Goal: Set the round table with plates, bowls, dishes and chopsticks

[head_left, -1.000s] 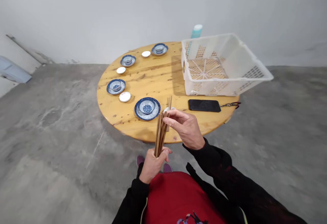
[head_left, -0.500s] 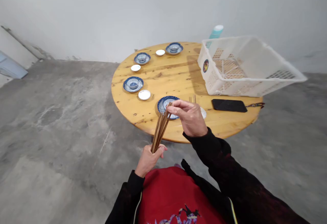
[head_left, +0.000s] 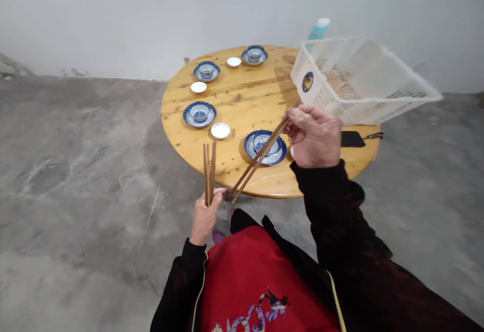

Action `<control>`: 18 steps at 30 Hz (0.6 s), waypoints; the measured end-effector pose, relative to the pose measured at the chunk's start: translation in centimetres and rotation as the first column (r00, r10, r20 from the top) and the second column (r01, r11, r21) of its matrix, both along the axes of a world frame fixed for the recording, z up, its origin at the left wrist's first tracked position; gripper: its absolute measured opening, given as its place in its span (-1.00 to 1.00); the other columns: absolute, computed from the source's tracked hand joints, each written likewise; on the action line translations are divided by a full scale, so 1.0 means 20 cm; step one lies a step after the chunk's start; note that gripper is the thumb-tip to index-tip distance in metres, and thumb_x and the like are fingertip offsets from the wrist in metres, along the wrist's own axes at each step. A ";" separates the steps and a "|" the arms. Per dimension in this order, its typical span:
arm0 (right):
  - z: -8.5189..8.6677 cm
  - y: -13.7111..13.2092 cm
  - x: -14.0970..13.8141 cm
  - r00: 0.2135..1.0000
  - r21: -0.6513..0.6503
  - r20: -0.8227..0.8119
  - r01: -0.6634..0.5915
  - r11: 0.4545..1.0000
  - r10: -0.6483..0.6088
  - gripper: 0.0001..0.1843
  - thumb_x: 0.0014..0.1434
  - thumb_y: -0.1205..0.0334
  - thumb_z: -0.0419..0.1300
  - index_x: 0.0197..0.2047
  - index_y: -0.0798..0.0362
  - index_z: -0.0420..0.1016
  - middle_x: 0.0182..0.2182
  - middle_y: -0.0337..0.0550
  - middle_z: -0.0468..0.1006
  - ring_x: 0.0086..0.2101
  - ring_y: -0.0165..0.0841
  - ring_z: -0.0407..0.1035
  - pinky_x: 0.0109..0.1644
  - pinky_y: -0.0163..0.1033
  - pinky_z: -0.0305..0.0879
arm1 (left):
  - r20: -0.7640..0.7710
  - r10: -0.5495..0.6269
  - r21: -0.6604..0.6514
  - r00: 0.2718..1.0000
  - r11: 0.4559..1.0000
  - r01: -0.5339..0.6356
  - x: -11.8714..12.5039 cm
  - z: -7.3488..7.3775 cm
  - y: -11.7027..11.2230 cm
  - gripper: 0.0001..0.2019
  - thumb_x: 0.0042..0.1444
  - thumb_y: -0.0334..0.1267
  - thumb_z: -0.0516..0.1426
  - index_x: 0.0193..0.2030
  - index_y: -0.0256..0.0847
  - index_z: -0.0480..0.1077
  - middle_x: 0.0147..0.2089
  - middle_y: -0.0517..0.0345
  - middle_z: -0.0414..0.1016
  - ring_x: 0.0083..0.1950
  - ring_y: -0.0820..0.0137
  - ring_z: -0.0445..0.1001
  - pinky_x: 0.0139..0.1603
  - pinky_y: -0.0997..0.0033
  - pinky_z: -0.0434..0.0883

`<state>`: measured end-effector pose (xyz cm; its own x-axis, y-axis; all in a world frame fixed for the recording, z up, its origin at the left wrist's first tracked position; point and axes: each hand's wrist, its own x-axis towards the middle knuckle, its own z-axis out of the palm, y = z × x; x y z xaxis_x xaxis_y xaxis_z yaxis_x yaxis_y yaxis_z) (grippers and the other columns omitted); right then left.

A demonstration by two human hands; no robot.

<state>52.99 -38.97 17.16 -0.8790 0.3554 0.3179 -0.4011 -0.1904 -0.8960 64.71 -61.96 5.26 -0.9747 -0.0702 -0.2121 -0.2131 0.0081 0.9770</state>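
My left hand [head_left: 204,217] is closed round the lower ends of a small bundle of brown chopsticks [head_left: 208,170] that stands upright in front of the round wooden table [head_left: 242,95]. My right hand [head_left: 314,135] is closed on the upper ends of a separate pair of chopsticks [head_left: 257,160], which slant down to the left across the nearest blue-and-white plate and bowl [head_left: 265,146]. A small white saucer [head_left: 220,130] lies just left of that plate.
Three more blue-and-white plate-and-bowl sets [head_left: 199,114] [head_left: 206,70] [head_left: 254,55] and white saucers [head_left: 198,87] [head_left: 233,61] ring the table's left and far side. A white plastic basket [head_left: 359,82] stands at the right, a black phone [head_left: 352,139] by it. Grey concrete floor all round.
My right hand has pulled a pair of chopsticks out of the bundle and moved up and to the right. The bundle in my left hand is thinner and now upright.
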 end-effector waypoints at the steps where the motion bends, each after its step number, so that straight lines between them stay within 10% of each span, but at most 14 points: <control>1: -0.04 -0.05 -0.01 0.999 -0.004 0.038 -0.025 1.000 0.025 -0.79 0.00 0.17 0.42 -0.46 0.03 0.48 -0.58 -0.37 0.41 -0.58 -0.51 0.26 -0.51 -0.35 0.23 | -0.038 -0.045 -0.008 0.998 0.999 0.045 -0.04 0.01 0.00 -0.60 0.15 0.03 0.22 -0.12 -0.29 0.61 -0.21 -0.02 0.63 -0.19 0.34 0.55 -0.17 0.44 0.43; 8: -0.35 -0.27 -0.23 0.946 -0.125 0.308 -0.068 0.990 0.104 -0.69 -0.17 0.09 0.50 -0.51 0.08 0.51 -0.63 -0.33 0.42 -0.60 -0.52 0.23 -0.51 -0.35 0.23 | 0.119 -0.361 -0.026 0.925 0.930 0.367 -0.22 -0.07 -0.05 -0.63 0.14 0.02 0.20 -0.29 -0.30 0.61 -0.14 -0.03 0.66 -0.23 0.29 0.54 -0.25 0.41 0.41; 18: -0.67 -0.33 -0.60 0.876 -0.208 0.481 0.150 0.966 -0.032 -0.72 -0.18 0.09 0.45 -0.53 0.05 0.49 -0.62 -0.31 0.42 -0.58 -0.49 0.25 -0.47 -0.32 0.23 | 0.297 -0.521 0.034 0.800 0.843 0.536 -0.64 -0.14 -0.20 -0.61 0.14 0.01 0.18 -0.49 -0.28 0.56 -0.22 -0.04 0.64 -0.26 0.34 0.47 -0.21 0.42 0.34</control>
